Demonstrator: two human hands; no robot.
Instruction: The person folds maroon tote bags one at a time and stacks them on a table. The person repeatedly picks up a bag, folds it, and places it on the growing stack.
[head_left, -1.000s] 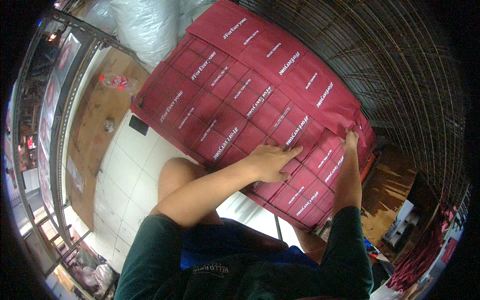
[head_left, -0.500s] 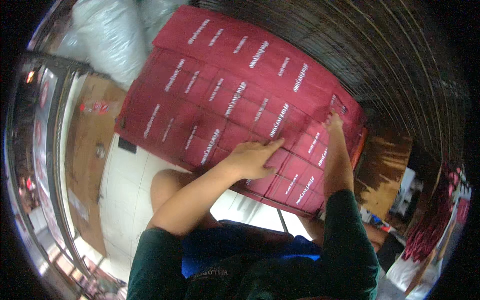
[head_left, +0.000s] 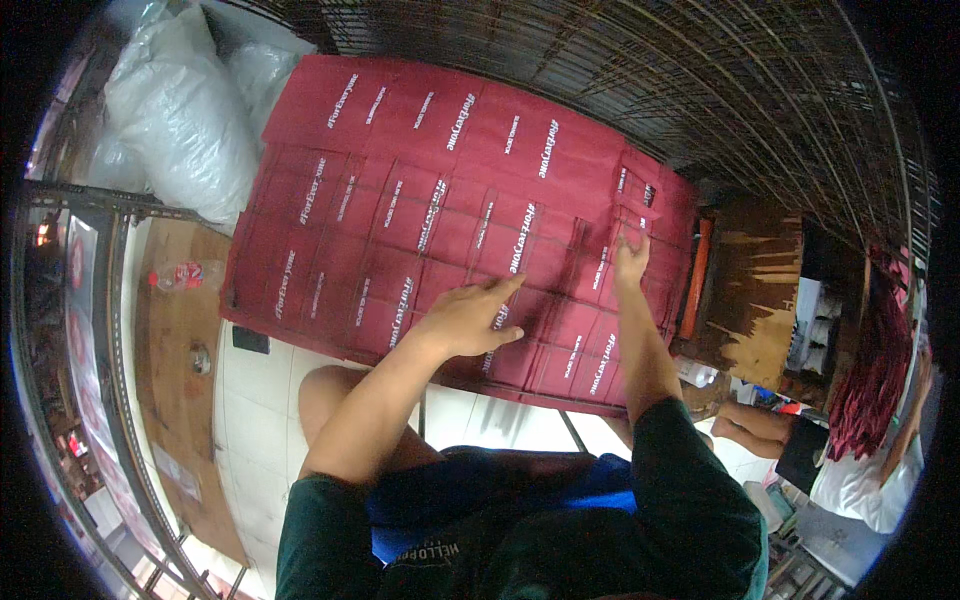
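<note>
Deep red printed fabric pieces (head_left: 330,215) lie in overlapping rows on a wire mesh rack in front of me, with white lettering across them. My left hand (head_left: 465,315) rests over the pieces near the middle, palm down, index finger stretched out and thumb apart. Further right, my right hand (head_left: 630,262) has its fingers drawn together on the edge of a narrow red fabric piece (head_left: 628,212); its fingertips are partly hidden. Just above that hand, a short flap of the same fabric (head_left: 637,185) sits raised and slightly crooked.
Stacked wire racks (head_left: 560,50) rise behind the fabric. White plastic sacks (head_left: 180,110) stand at the far left, above a wooden board (head_left: 180,350) with a plastic bottle (head_left: 185,275). Worn plywood (head_left: 750,300) is at the right, near hanging dark red strips (head_left: 870,400) and another person (head_left: 870,490).
My right hand has moved slightly left and down over the fabric. My left hand remains stretched over the pieces, and the whole view has shifted.
</note>
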